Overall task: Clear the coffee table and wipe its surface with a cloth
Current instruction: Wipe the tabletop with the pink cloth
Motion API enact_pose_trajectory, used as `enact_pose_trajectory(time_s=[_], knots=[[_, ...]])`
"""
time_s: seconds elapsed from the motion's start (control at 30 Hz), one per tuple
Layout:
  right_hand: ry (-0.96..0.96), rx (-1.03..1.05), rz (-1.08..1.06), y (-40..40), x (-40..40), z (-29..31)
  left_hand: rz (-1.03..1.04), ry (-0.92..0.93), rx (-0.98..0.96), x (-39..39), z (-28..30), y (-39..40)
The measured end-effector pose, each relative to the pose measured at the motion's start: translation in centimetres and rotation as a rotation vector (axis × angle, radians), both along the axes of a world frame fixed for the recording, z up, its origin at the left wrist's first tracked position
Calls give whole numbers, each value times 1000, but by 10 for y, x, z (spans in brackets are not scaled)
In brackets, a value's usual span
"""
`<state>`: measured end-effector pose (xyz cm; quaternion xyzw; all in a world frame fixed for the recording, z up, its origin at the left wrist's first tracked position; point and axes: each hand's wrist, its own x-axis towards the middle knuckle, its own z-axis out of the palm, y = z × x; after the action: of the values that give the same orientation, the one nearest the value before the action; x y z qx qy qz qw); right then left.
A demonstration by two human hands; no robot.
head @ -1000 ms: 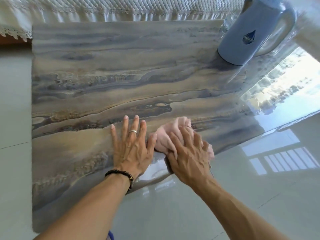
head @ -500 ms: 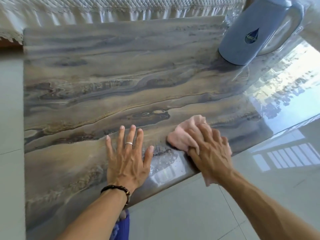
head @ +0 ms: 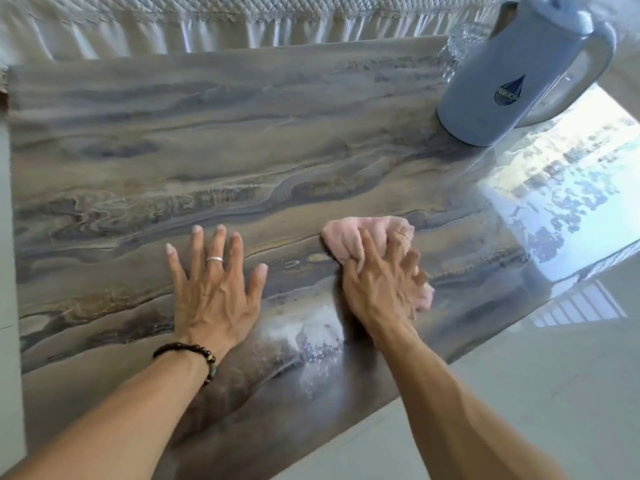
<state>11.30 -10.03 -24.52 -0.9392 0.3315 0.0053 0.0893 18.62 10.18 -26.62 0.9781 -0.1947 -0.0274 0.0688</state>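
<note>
The coffee table [head: 207, 140] has a glossy top with brown and grey marble swirls. My right hand [head: 384, 289] presses a bunched pink cloth [head: 353, 237] onto the top, right of the middle, fingers closed on it. My left hand [head: 214, 292] lies flat on the table beside it, fingers spread, holding nothing; it wears a ring and a dark bead bracelet. A wet, streaky patch [head: 311, 341] shines on the top just below the cloth.
A pale blue jug [head: 512, 81] with a handle and a drop logo stands at the table's far right corner, with a clear glass object [head: 457, 50] behind it. A quilted white cover with a frill [head: 242, 26] runs along the far edge. Glossy floor tiles [head: 519, 393] surround the table.
My right hand has pushed the cloth away from the near edge and to the right, leaving a damp streak behind. My left hand stays flat on the table.
</note>
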Motion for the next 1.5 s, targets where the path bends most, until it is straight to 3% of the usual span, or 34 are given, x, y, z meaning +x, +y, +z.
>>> enact_pose_trajectory(time_s=[0.13, 0.2, 0.3, 0.37, 0.47, 0.57, 0.67, 0.77, 0.87, 0.97, 1.03, 1.13, 1.2, 1.33, 1.37, 1.5], knots=[[-59, -29, 550, 37, -6, -3, -3, 25, -13, 18, -8, 6], [-18, -58, 652, 3, -16, 0, 3, 24, -20, 17, -8, 6], [6, -48, 280, -30, 14, 0, 1, 56, -28, 15, -4, 5], [-15, 15, 93, -1, 46, -1, 4, 66, -28, 17, -6, 8], [-43, 28, 324, 48, 47, -4, -6, 100, -70, 18, -5, 12], [-52, -12, 613, 22, 9, -7, -17, 112, -131, 17, 1, 14], [-20, -35, 389, -22, 32, -9, -26, 81, -137, 28, 10, 9], [-7, -1, 164, 8, 84, -9, 10, 86, -132, 55, 15, -1], [-82, -1, 458, 36, 73, -14, 43, 122, -73, 77, 11, -8], [-3, 10, 710, 12, 41, -15, 82, 160, -65, 85, 6, -10], [2, -14, 565, -12, 78, -14, 89, 175, -50, 86, 4, -10], [24, 132, 210, -22, 153, -6, 87, 227, -76, 85, 4, -12], [7, 116, 303, -1, 143, -15, 82, 241, -67, 86, 6, -9], [40, 17, 827, 8, 73, -13, 107, 220, -65, 86, 7, -8], [14, 4, 834, -10, 93, -14, 102, 207, -67, 86, 6, -9], [38, 139, 425, -50, 193, -1, 109, 175, -47, 88, 1, -11]])
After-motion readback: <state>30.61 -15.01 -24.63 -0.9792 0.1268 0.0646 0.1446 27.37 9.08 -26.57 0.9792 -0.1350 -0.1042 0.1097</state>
